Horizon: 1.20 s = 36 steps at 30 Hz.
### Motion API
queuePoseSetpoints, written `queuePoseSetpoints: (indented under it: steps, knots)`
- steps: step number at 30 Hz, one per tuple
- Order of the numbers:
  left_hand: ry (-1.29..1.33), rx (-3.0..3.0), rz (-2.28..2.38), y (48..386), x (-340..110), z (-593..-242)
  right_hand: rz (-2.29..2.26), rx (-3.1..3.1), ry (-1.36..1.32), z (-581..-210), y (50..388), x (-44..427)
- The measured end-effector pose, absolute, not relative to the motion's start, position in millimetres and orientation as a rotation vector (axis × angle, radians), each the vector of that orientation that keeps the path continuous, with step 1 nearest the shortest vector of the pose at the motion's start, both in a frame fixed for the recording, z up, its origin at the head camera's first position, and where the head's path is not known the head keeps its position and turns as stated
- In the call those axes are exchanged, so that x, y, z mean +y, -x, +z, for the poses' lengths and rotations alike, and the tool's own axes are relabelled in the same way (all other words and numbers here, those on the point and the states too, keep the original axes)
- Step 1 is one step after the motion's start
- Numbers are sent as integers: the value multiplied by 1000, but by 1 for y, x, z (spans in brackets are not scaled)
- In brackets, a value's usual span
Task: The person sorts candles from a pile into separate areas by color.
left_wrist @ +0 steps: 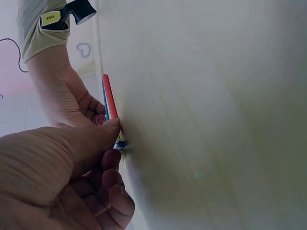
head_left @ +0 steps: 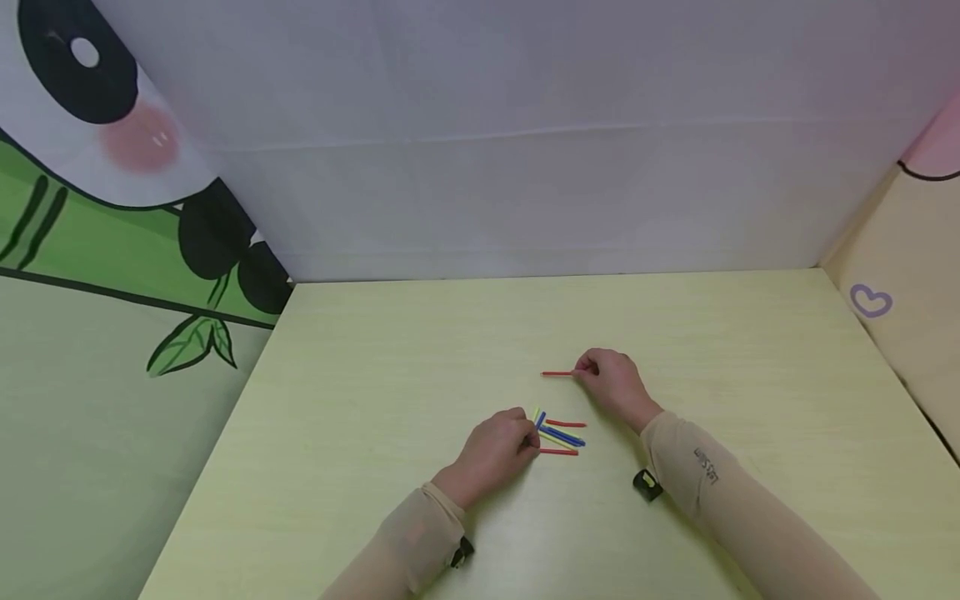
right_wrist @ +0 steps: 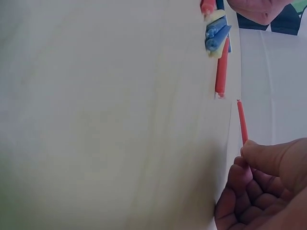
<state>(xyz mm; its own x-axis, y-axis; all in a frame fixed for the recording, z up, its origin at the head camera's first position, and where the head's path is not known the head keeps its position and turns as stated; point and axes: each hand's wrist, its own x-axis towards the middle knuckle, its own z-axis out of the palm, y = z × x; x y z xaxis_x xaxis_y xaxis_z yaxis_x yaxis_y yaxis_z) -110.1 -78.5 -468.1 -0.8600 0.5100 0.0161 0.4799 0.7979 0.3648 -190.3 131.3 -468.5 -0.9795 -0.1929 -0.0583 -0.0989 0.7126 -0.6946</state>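
My right hand (head_left: 613,387) pinches the right end of a thin red stick (head_left: 557,373) between thumb and fingertips; the stick points left. Closer to me, my left hand (head_left: 495,450) has its thumb and fingers at the left end of another red stick (head_left: 559,452), which the left wrist view shows pinched under the thumb. Beside those fingertips lies a small loose group: blue sticks (head_left: 564,437), a yellow stick (head_left: 557,440) and one more red stick (head_left: 566,423). Their left ends are partly hidden by the left hand.
The sticks lie on a pale wooden table (head_left: 360,367). A white wall panel (head_left: 525,200) stands along its far edge, with printed side panels at left and right. A black wrist device (head_left: 647,485) hangs by the right sleeve, another (head_left: 462,552) by the left.
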Motion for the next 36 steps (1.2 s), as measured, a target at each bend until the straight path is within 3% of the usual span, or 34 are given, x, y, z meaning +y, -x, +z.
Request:
queuePoseSetpoints:
  steps: [36]
  knots:
    - [-838,2899,530,108,-79,-468,-1059,2768,245,-468,194,130]
